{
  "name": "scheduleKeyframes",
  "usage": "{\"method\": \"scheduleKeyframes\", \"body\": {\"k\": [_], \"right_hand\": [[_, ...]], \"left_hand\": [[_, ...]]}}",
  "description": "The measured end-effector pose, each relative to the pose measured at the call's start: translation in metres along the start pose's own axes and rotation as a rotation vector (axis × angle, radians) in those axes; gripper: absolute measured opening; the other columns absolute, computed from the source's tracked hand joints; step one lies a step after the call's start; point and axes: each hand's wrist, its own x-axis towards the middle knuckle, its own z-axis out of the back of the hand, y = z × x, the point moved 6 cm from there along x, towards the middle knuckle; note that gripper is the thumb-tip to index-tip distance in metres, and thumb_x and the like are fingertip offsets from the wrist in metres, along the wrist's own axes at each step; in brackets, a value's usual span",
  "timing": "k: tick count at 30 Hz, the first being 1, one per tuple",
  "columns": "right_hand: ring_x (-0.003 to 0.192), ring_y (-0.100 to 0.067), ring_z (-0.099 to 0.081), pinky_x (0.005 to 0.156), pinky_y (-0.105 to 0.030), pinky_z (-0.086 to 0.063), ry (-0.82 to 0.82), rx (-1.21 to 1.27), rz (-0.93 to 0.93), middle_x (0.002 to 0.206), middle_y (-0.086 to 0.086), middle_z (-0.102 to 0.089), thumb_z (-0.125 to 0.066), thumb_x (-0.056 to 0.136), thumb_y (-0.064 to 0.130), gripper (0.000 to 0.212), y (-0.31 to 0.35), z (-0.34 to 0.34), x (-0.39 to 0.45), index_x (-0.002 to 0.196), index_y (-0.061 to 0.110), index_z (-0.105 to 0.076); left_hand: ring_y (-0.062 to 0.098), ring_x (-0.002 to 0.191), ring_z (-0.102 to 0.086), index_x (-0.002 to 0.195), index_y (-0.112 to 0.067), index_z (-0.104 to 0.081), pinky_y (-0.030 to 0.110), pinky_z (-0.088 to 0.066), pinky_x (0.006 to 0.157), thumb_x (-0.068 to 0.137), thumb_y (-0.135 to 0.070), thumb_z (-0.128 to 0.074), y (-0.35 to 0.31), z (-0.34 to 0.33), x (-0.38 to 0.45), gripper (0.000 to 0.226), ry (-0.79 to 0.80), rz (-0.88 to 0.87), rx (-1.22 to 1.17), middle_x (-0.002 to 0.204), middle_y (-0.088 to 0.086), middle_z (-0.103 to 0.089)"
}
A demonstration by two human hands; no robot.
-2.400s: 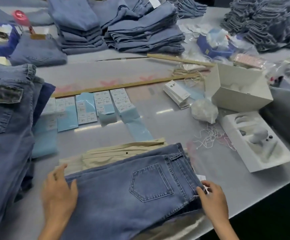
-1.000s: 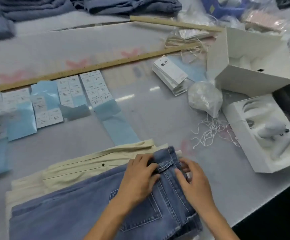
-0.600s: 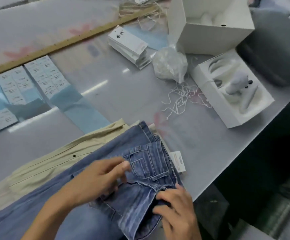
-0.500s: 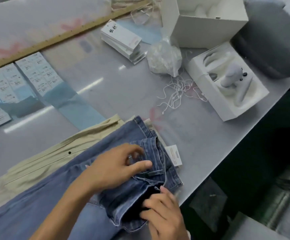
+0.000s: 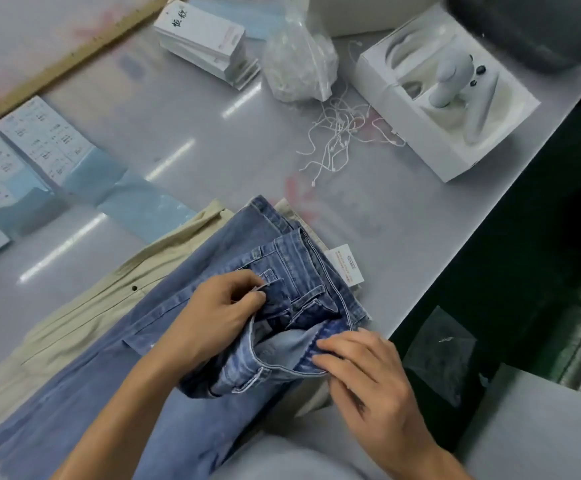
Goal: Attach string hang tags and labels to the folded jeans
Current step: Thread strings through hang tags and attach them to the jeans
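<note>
My left hand (image 5: 219,310) and right hand (image 5: 361,368) grip the jeans (image 5: 185,341) waistband, spread open; no string (image 5: 337,133) threaded yet; tagging remains.

Setting: garment finishing and packing station. I stand at a long grey worktop (image 5: 185,133). Evidence: stack of printed hang tags (image 5: 206,41), clear bag of tag strings (image 5: 299,64) with loose strings (image 5: 337,133) spilled beside it, sticker label sheets (image 5: 39,140) on blue backing, folded jeans (image 5: 185,341) over beige trousers (image 5: 84,313).
</note>
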Motion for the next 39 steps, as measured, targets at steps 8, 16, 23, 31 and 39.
{"method": "scheduleKeyframes", "body": {"k": [8,16,23,31,39], "right_hand": [[0.111,-0.024,-0.063,0.088,-0.041,-0.049,0.174,0.007,0.108,0.123,-0.001,-0.069,-0.063,0.089,0.004,0.025,0.025,0.01,-0.002,0.109,0.011,-0.077],[0.108,-0.021,-0.066,0.082,-0.034,-0.055,0.459,-0.224,0.273,0.13,0.001,-0.066,-0.058,0.092,0.029,0.037,0.079,-0.025,-0.008,0.126,0.04,-0.065],[0.104,-0.03,-0.066,0.084,-0.035,-0.057,0.333,-0.086,0.101,0.111,-0.011,-0.069,-0.053,0.09,0.005,0.033,0.073,-0.019,0.007,0.109,0.018,-0.076],[0.093,-0.007,-0.063,0.074,-0.022,-0.054,0.163,0.176,-0.242,0.115,0.01,-0.057,-0.054,0.099,0.022,0.023,0.033,0.007,0.012,0.118,0.025,-0.068],[0.099,-0.001,-0.064,0.086,-0.03,-0.057,0.178,0.392,-0.973,0.117,0.011,-0.063,-0.07,0.093,0.027,0.031,-0.071,-0.027,0.036,0.122,0.032,-0.061]], "left_hand": [[0.04,0.091,-0.061,0.091,-0.005,-0.073,0.062,-0.044,0.094,0.095,-0.011,-0.064,0.033,0.001,-0.017,0.011,-0.046,0.24,-0.534,0.102,0.039,-0.064],[0.015,0.04,-0.032,0.122,-0.027,-0.067,0.02,-0.029,0.042,0.103,-0.001,-0.05,0.032,0.005,-0.027,0.036,0.021,0.2,-0.491,0.052,0.006,-0.043],[0.004,0.126,-0.047,0.116,-0.042,-0.064,0.023,-0.038,0.105,0.085,-0.038,-0.068,-0.014,-0.021,-0.028,0.031,0.159,-0.22,0.214,0.131,-0.015,-0.052],[0.018,0.087,-0.06,0.084,-0.024,-0.058,0.042,-0.05,0.07,0.097,-0.042,-0.055,-0.021,-0.025,-0.007,0.023,-0.171,-0.275,0.453,0.089,-0.01,-0.062],[0.003,0.074,-0.062,0.066,-0.018,-0.055,0.012,-0.042,0.066,0.093,-0.01,-0.067,0.038,0.001,-0.038,0.03,-0.584,0.009,-0.052,0.08,-0.015,-0.069]]}}
